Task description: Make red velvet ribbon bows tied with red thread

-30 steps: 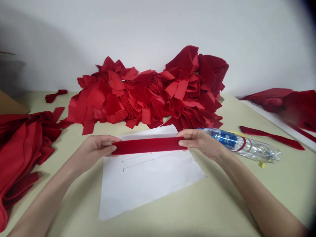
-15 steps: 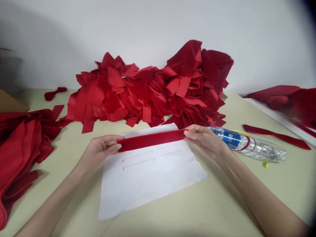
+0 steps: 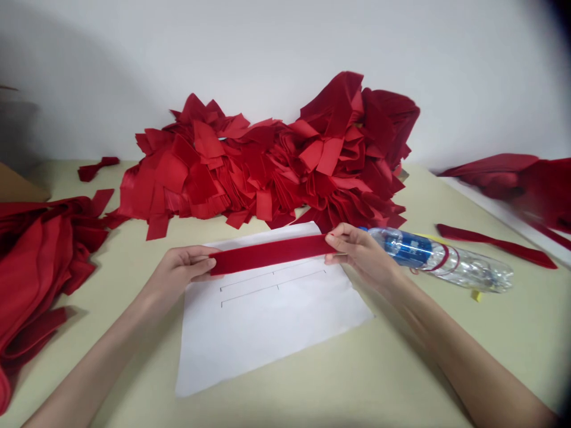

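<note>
My left hand (image 3: 182,270) and my right hand (image 3: 360,254) pinch the two ends of a strip of red velvet-like fabric (image 3: 267,254). The strip is held taut, its right end slightly higher, over the upper part of a sheet of white paper (image 3: 267,345). Thin drawn pencil lines (image 3: 272,285) mark the paper just below the strip. Part of the paper is hidden under the strip. My right hand is also close to a crushed clear plastic bottle (image 3: 439,258) with a blue label, lying on its side.
A large heap of cut red fabric pieces (image 3: 267,160) stands against the white wall. More red cloth (image 3: 40,255) lies at the left, and a loose red strip (image 3: 495,245) and cloth (image 3: 530,184) at the right, on a pale table (image 3: 446,356).
Since the earliest frame, the strip has tilted from nearly level to right end higher, with both hands still holding it. The view has shifted slightly.
</note>
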The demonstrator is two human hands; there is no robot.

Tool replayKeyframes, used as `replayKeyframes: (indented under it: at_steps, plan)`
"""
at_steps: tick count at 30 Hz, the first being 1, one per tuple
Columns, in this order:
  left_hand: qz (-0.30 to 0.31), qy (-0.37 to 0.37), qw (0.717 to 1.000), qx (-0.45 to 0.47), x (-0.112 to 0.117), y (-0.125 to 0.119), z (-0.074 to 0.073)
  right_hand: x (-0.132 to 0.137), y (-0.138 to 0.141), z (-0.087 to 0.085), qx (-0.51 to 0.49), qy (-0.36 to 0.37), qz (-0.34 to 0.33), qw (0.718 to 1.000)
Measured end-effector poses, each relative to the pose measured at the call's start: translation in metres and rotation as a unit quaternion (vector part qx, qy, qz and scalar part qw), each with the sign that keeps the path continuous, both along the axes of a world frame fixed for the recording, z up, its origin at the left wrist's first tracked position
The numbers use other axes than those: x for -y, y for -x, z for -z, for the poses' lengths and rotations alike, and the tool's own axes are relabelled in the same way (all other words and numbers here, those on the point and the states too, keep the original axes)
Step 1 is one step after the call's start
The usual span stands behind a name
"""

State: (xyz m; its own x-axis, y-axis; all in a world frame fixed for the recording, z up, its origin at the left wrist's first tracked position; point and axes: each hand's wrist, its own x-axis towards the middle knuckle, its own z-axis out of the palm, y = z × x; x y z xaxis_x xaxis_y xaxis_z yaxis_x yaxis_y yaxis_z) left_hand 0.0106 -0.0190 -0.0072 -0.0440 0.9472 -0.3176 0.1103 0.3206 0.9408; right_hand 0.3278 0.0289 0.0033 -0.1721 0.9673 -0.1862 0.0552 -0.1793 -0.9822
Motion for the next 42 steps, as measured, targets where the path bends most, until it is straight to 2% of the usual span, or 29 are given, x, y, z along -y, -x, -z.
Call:
replayKeyframes:
  at_steps: [6,9,14,19,22,24,28,31,33,36,38,40,42]
  plan:
    - [0.039,-0.005,0.997,-0.060,0.000,-0.001,0.001,0.002,0.006,0.015,0.129,-0.103,-0.014,0.986]
    - [0.039,-0.027,0.993,-0.107,-0.002,-0.003,0.006,0.004,0.009,0.022,0.169,-0.084,-0.039,0.981]
    - [0.017,-0.114,0.982,-0.146,-0.013,-0.007,0.018,0.011,0.009,0.022,0.138,-0.019,-0.052,0.989]
    - [0.005,-0.136,0.979,-0.150,-0.019,-0.006,0.022,0.014,0.011,0.024,0.128,-0.072,-0.004,0.989]
    - [0.015,-0.117,0.986,-0.121,-0.016,-0.008,0.016,0.012,0.012,0.026,0.121,-0.096,0.059,0.986]
    - [0.011,-0.090,0.992,-0.086,-0.013,-0.009,0.010,0.012,0.013,0.026,0.103,-0.091,0.072,0.988]
    - [0.007,-0.033,0.999,-0.028,-0.011,-0.008,0.001,0.010,0.010,0.020,0.053,-0.049,0.054,0.996]
    - [0.027,0.006,1.000,0.003,-0.012,-0.002,0.000,0.005,0.001,0.013,0.087,-0.011,-0.018,0.996]
    - [0.046,0.024,0.999,0.013,-0.013,0.001,0.001,0.002,-0.004,0.008,0.163,-0.042,-0.024,0.985]
    - [0.059,0.028,0.998,0.016,-0.010,-0.007,0.000,0.009,0.003,-0.002,0.262,-0.153,0.033,0.952]
    - [0.074,0.025,0.997,0.014,-0.003,-0.021,-0.003,0.023,0.020,-0.007,0.270,-0.189,-0.014,0.944]
    - [0.099,0.015,0.995,0.005,0.007,-0.040,-0.008,0.041,0.043,-0.008,0.249,-0.182,-0.124,0.943]
    - [0.134,0.000,0.991,0.003,0.017,-0.056,-0.014,0.058,0.063,-0.007,0.231,-0.170,-0.181,0.941]
